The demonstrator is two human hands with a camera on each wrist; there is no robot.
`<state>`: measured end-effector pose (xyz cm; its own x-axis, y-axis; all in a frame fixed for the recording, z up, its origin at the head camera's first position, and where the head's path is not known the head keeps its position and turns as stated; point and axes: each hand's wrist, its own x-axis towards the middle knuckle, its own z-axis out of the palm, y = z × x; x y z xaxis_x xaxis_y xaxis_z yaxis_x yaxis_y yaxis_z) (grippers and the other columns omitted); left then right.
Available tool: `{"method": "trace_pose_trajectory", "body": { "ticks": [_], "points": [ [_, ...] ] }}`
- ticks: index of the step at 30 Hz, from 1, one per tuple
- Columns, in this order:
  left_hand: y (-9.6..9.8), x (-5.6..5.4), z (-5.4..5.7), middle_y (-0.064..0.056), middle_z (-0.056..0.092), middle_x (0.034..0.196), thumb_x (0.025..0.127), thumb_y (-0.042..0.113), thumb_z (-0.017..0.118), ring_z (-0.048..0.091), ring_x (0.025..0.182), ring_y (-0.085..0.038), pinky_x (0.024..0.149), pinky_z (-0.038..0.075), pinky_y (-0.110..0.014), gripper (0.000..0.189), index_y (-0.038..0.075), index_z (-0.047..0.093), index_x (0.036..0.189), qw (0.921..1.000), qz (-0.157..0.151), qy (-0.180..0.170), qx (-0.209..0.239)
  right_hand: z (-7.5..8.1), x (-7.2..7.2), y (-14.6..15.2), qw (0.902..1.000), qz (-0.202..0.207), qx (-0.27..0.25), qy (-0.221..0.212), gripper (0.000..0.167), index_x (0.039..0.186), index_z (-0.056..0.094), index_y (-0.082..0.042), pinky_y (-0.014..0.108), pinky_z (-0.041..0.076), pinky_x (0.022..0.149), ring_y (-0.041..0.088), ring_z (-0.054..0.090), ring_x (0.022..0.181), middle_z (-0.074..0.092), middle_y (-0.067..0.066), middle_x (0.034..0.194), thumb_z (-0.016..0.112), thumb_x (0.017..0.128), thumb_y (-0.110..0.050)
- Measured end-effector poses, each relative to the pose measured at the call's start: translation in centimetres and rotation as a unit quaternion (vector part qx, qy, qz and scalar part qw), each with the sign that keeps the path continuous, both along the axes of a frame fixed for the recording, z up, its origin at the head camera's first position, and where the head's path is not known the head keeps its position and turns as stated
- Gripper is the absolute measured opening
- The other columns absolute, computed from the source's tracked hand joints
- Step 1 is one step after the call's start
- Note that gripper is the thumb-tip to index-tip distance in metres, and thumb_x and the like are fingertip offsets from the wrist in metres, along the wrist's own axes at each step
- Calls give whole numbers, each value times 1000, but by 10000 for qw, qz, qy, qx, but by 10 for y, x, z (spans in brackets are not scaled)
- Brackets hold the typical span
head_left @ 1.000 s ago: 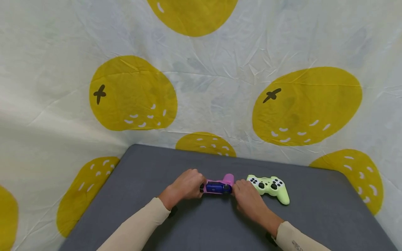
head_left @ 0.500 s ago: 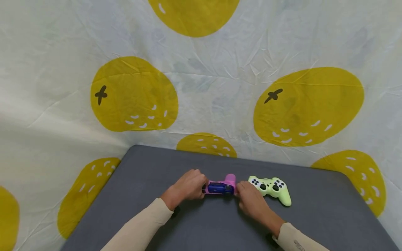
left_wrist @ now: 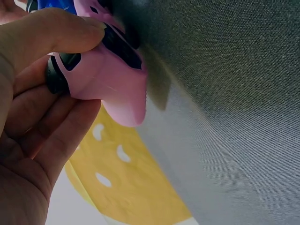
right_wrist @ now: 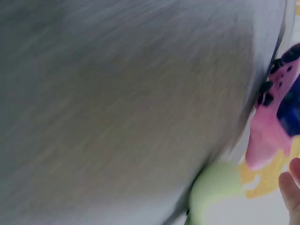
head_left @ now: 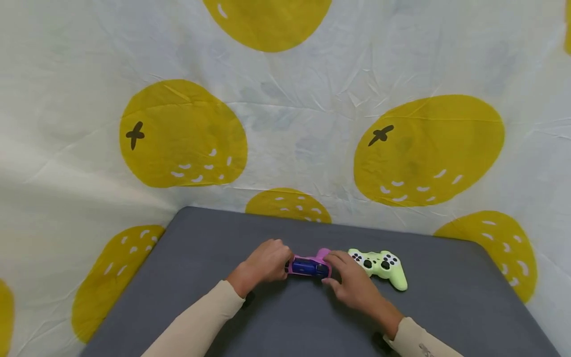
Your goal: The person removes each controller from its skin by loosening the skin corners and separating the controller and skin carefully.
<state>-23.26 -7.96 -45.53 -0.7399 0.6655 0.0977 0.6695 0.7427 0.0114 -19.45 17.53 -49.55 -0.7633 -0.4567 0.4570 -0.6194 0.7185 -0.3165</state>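
Note:
A blue game controller (head_left: 310, 267) in a pink silicone cover (left_wrist: 110, 79) is held over the grey table, its pink grip pointing away from me. My left hand (head_left: 266, 260) pinches its left end, the thumb (left_wrist: 75, 35) lying over the dark buttons and the fingers behind. At the right end, my right hand (head_left: 354, 282) has thumb and fingers parted around the edge. In the right wrist view its fingertips (right_wrist: 291, 187) stand apart from the pink cover. Just beyond the right hand lies a pale green controller (head_left: 383, 265), partly hidden by it.
The grey table (head_left: 214, 233) runs back to a white cloth (head_left: 303, 139) printed with yellow fruit, which hangs behind and along the left side. The pale green controller's grip reaches toward the table's right side.
My right hand has loosened from the cover's right edge, its thumb and fingers spreading apart. The left hand keeps its pinch. The view has shifted slightly.

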Motion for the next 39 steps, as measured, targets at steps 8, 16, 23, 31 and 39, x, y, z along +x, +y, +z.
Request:
{"method": "trace_pose_trajectory", "body": {
  "ticks": [8,16,23,31,39],
  "points": [
    [1,-3,-5,7,76,80,82,30,86,57,64,-8,63,49,-23,16,18,82,92,9992,42,-203,354,0,-12,-13,9965,221,779,207,48,118,70,-11,41,59,88,21,72,101,75,5,111,93,77,-21],
    [7,6,-13,5,75,79,91,37,80,59,62,-8,59,47,-23,20,18,82,87,9913,680,-190,1113,-1,-16,-15,9929,266,1051,480,39,105,69,-12,39,60,78,19,73,87,75,3,98,93,77,-22],
    [18,13,-15,2,77,79,89,21,78,64,62,-13,57,51,-29,9,17,81,82,9766,1444,-252,1571,2,-16,-17,9917,202,1183,455,37,101,68,-13,41,59,73,21,73,80,74,2,92,93,76,-22],
    [40,20,-20,-1,67,67,76,15,78,60,56,-22,44,41,-36,20,19,63,64,9595,2387,300,1463,2,-17,-18,9913,269,1134,605,36,96,67,-13,40,57,69,21,71,75,73,1,87,94,73,-19],
    [24,17,-29,10,56,65,74,14,73,47,54,-8,45,30,-24,19,24,61,63,9723,1471,685,1683,3,-16,-20,9906,229,1259,491,35,96,67,-13,39,57,68,21,70,74,72,0,86,93,75,-22]
  ]
}}
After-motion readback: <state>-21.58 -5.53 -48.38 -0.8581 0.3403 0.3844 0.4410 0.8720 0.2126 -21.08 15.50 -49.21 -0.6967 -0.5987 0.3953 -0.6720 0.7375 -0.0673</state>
